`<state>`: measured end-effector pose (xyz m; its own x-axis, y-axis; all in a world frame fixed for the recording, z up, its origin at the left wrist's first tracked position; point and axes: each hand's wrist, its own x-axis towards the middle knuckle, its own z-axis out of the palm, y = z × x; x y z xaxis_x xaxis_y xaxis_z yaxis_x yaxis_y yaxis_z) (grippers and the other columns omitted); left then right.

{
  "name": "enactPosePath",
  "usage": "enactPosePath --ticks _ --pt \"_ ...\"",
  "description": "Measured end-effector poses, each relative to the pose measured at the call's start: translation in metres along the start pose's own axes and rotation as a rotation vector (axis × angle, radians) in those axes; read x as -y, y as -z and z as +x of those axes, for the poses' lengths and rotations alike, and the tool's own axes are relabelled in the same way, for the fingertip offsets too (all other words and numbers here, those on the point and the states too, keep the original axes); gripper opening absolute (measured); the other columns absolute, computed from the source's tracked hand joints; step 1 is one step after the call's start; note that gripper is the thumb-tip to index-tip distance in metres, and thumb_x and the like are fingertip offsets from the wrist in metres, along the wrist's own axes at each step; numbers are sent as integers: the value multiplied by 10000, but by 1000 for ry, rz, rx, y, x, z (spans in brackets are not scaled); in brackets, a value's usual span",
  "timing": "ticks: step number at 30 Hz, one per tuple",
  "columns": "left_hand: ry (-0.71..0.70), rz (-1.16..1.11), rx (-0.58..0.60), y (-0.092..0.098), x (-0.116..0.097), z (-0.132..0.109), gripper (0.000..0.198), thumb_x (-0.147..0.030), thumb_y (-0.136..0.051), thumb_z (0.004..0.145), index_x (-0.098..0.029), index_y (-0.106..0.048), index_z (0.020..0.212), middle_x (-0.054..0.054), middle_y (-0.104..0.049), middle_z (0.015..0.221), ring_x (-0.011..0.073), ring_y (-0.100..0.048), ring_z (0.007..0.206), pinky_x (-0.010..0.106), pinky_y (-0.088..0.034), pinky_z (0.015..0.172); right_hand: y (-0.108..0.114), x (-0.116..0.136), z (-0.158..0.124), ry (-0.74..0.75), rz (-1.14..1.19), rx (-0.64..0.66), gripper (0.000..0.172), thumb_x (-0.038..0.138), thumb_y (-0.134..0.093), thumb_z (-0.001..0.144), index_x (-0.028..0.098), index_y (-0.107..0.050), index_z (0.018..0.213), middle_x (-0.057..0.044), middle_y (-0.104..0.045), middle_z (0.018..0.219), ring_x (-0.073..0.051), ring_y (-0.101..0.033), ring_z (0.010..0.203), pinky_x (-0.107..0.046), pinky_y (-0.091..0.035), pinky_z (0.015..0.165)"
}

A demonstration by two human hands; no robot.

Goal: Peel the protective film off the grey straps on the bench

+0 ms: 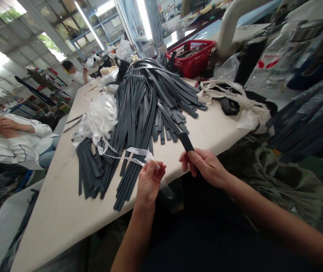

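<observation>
My right hand (205, 166) is closed round the end of a black strap (185, 141), held just off the near edge of the beige table (59, 196). My left hand (149, 180) pinches a thin clear plastic strip (138, 154) that trails left toward the pile. A big heap of dark straps (141, 109) fans across the table in front of both hands. A smaller bundle of straps (89, 170) lies to the left of it, under crumpled clear plastic film (100, 117).
A red basket (193, 56) stands at the table's far end. White cloth with black parts (232, 100) lies at right. More dark straps (309, 121) hang at far right. Two people in white sit at left, one near (16, 141), one farther back (76, 73).
</observation>
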<state>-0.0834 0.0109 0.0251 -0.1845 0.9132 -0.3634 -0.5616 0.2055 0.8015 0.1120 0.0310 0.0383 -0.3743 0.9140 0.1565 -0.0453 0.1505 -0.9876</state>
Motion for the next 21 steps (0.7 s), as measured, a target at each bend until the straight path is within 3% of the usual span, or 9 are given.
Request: enactPosePath --ticks 3,5,8,17,21 --pt "21 -63 -25 -6 1 4 332 -379 -877 628 -151 -688 776 12 -746 774 136 -707 699 223 -549 654 2 -3 -19 -37 -230 227 426 451 -354 1008 173 -604 805 -5 -620 658 -102 -511 483 -217 -390 494" --pt "31 -84 -25 -9 3 5 282 -359 -852 675 -157 -690 787 12 -752 787 138 -712 720 230 -557 675 -3 -5 -27 -27 -346 302 371 337 -348 993 177 -586 758 -9 -618 644 -117 -531 524 -225 -401 543" --pt "38 -85 -18 -14 8 5 247 -345 -834 705 -167 -689 795 5 -752 790 141 -713 733 234 -557 687 -12 -11 -30 -48 -417 330 316 259 -355 961 178 -580 754 -9 -624 638 -124 -537 528 -231 -391 562" --pt "62 -12 40 -14 20 -2 362 -392 -901 577 -168 -705 782 21 -760 789 169 -716 757 261 -557 715 -16 -25 -24 -100 -331 307 315 252 -366 974 167 -601 783 -11 -648 641 -111 -520 466 -221 -392 509" --pt "79 56 93 -16 32 -11 426 -432 -914 528 -133 -726 765 37 -746 738 145 -674 628 229 -517 575 -19 -23 -19 -138 -221 345 340 305 -343 986 168 -546 750 -14 -622 647 -106 -516 434 -222 -406 471"
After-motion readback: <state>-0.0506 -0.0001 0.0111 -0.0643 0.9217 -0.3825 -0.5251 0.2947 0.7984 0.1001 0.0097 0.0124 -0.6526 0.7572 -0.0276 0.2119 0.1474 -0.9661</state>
